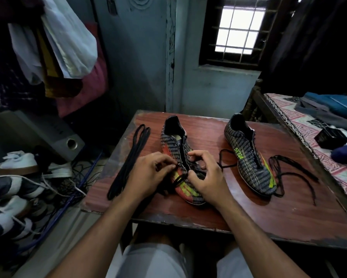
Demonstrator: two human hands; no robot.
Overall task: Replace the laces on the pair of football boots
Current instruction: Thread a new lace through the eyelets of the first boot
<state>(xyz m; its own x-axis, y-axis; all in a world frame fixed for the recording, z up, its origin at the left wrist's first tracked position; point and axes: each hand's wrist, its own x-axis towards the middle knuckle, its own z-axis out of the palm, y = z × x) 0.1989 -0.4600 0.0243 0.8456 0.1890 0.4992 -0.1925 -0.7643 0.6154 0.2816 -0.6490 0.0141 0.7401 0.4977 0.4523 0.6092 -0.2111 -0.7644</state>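
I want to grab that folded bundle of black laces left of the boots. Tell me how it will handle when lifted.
The folded laces look thin and soft, so they will likely droop and sag if lifted. Nothing visibly ties the strands together, so the bundle may fall open unless pinched at the middle. It is probably very light and unlikely to roll on the table.

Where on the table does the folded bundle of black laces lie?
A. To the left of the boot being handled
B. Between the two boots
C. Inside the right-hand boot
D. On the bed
A: the folded bundle of black laces lies on the table left of the boot being handled, beside the left hand.
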